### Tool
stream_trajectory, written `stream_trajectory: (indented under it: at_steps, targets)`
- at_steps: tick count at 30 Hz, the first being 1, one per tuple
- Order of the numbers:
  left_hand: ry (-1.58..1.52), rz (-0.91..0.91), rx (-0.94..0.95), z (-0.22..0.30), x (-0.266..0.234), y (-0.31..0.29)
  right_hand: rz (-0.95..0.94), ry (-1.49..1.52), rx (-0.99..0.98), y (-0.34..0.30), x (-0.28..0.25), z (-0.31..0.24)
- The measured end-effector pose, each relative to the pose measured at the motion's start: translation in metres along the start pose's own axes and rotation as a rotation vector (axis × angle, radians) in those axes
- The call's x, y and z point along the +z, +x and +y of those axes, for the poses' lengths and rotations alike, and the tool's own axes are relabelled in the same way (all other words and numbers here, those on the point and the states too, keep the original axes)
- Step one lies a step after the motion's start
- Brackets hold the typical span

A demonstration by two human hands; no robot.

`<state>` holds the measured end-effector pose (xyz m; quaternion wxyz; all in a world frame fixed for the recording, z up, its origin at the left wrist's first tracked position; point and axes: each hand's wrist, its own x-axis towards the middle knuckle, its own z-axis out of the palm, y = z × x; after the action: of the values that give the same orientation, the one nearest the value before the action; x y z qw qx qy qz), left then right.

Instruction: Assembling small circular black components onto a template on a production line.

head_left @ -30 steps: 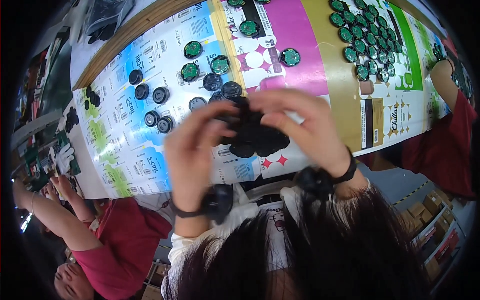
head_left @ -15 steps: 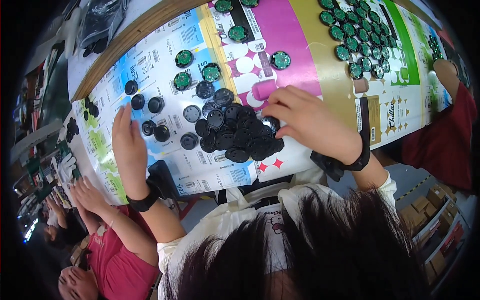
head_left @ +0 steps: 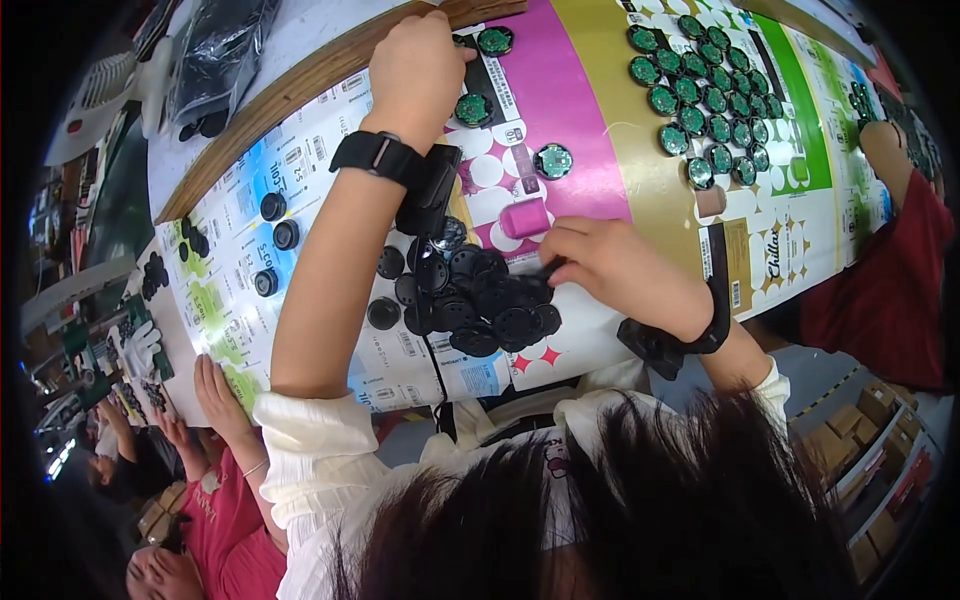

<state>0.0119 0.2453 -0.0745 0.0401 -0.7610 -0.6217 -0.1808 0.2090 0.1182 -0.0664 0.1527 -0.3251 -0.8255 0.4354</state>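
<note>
My left hand [head_left: 418, 75] reaches to the far side of the table, its fingers curled over a round green circuit board in a black case, mostly hidden under them. Two similar boards, one farther right [head_left: 495, 41] and one nearer [head_left: 474, 109], lie beside it. My right hand [head_left: 630, 275] is at the right edge of a pile of black round discs with small holes [head_left: 480, 300]. Its thumb and fingers pinch a black disc, partly hidden by the fingertips. My left forearm and a black wrist device cover part of the table left of the pile.
Many green boards [head_left: 715, 100] stand grouped at the far right, with a single board [head_left: 554, 161] nearer the middle. Several black round caps [head_left: 286, 235] lie left of my forearm. A wooden strip [head_left: 270, 85] edges the far side. Co-workers' arms show at left [head_left: 225, 405] and right [head_left: 888, 150].
My left hand has moved from beside the black caps to the boards at the far side. My right hand has shifted slightly down and stays at the pile. The view has shifted a little.
</note>
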Motion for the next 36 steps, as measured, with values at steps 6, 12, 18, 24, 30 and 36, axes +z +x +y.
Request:
stream_trajectory:
  at_steps: [6,12,18,24,30,36]
  targets:
    - [-0.098,-0.198,0.003,0.010,-0.028,-0.004,0.192,0.016,-0.044,-0.011,-0.015,0.010]
    - [-0.868,-0.451,-0.228,0.036,-0.077,-0.062,0.321,0.111,-0.026,-0.019,-0.037,-0.004]
    - [-1.376,-0.752,-0.518,0.057,-0.099,-0.118,0.337,0.111,-0.177,-0.015,-0.024,-0.017]
    - [-1.706,-0.738,-0.665,0.055,-0.094,-0.143,0.250,-0.019,-0.298,-0.009,-0.014,-0.023]
    - [-1.648,-0.625,-0.745,0.051,-0.094,-0.150,0.354,-0.042,-0.271,-0.001,-0.001,-0.043]
    - [-1.558,-0.431,-0.784,0.066,-0.094,-0.155,0.619,-0.141,-0.146,-0.007,0.015,-0.047]
